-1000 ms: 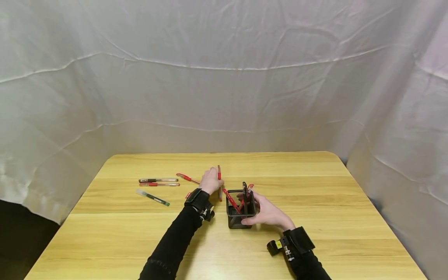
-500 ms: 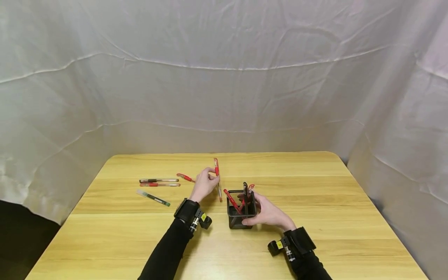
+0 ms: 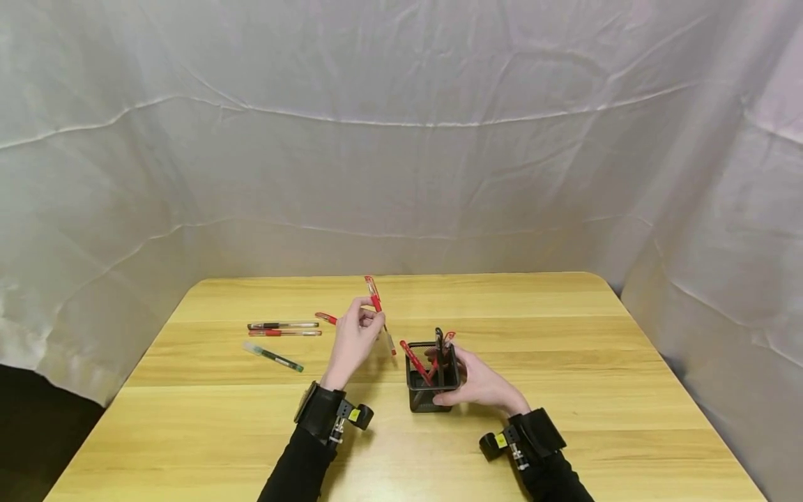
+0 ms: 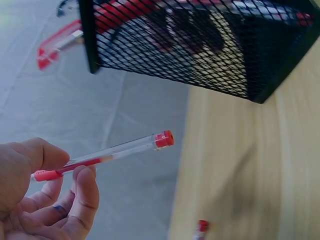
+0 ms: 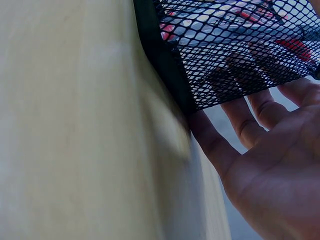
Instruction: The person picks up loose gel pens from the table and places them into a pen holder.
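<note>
Nearly closed, the left grip (image 3: 356,339) pinches between thumb and fingers the red pen (image 4: 127,150) — probably light, stiff, slick, best held mid-barrel — while the right grip (image 3: 479,378) curls round the pen holder (image 3: 422,400).

Mesh cup (image 4: 200,55) pt. cut off, L-wrist view

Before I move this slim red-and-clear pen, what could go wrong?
The slim red-and-clear pen in the left hand is tilted, so it might knock the red pen leaning at the left rim of the black square mesh holder.
Such a bump could shift the holder, though the right hand grips it.
Another red-capped pen, partly hidden by the left hand, might get brushed.
</note>
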Demonstrator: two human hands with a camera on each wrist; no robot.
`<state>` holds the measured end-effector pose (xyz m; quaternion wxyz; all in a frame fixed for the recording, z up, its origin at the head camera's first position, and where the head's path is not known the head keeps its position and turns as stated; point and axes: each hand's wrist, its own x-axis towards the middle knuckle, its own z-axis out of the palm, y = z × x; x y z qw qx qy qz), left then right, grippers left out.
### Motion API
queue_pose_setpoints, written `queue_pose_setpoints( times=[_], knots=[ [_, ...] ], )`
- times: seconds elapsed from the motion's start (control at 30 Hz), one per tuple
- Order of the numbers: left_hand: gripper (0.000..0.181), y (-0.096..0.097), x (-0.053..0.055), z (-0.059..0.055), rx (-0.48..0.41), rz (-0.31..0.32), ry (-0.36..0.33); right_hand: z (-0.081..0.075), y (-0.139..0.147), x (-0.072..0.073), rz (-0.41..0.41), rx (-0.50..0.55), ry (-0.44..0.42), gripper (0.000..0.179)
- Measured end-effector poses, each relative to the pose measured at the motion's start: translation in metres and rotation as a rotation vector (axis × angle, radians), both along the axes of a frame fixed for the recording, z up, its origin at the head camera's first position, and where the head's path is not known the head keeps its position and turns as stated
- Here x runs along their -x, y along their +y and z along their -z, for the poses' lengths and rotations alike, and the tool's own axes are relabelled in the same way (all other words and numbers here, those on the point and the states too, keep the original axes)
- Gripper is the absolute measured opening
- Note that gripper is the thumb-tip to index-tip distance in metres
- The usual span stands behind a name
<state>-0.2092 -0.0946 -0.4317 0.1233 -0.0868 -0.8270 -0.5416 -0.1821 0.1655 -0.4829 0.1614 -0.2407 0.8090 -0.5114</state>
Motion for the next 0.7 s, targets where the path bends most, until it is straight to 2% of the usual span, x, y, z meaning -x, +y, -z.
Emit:
queue_pose_setpoints(
  times=[0.27, 0.57, 0.7],
  knots=[
    [0.024, -0.003, -0.022, -0.017, -0.058, -0.031, 0.123, -0.002, -0.001, -0.002, -0.024, 0.012, 0.005, 0.088],
    [0.026, 0.000, -0.035, -0.034, -0.088, -0.047, 0.220, -0.001, 0.000, -0.002, -0.016, 0.001, 0.010, 0.087],
    [0.022, 0.005, -0.040, -0.040, -0.088, -0.030, 0.287, -0.002, 0.000, -0.002, -0.015, 0.010, 0.010, 0.088]
  ],
)
